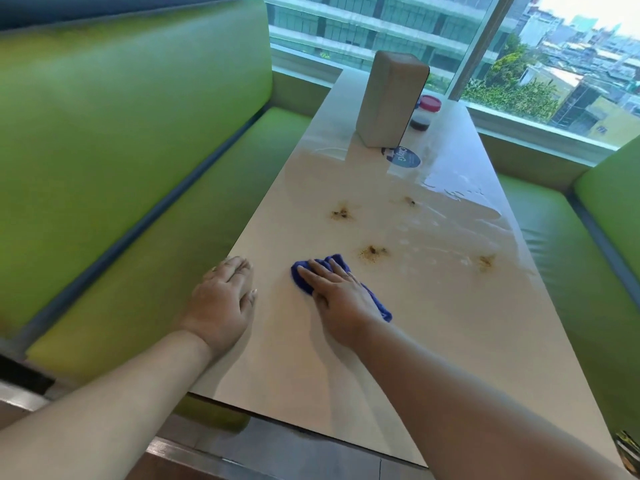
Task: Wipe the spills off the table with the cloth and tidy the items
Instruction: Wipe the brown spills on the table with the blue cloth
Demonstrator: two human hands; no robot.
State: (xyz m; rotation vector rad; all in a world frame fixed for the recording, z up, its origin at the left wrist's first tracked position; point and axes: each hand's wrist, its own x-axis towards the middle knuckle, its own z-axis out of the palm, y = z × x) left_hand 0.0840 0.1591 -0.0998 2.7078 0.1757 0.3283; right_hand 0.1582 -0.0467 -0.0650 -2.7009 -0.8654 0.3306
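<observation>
1. Lower left, at the edge of the table [311, 358]: left hand [225, 299] lies flat, fingers straight and close together, holding nothing. We read it as bracing.
2. Lower centre: right hand [341, 292] presses the blue cloth [380, 306] onto the table, fingers straight and slightly spread. The cloth is bunched under the palm.
3. Just up-right of the cloth: nearest brown spill [374, 251], untouched. Three more lie beyond it, the rightmost [486, 260] near the table's right edge.
4. Our judgement: wiping is barely begun. The next move calls for sliding the cloth up-right over that nearest spill, under firm pressure.
5. Upper centre: grey box [391, 98] stands upright, red-lidded jar [427, 110] just beside it. Tidying not yet done.
</observation>
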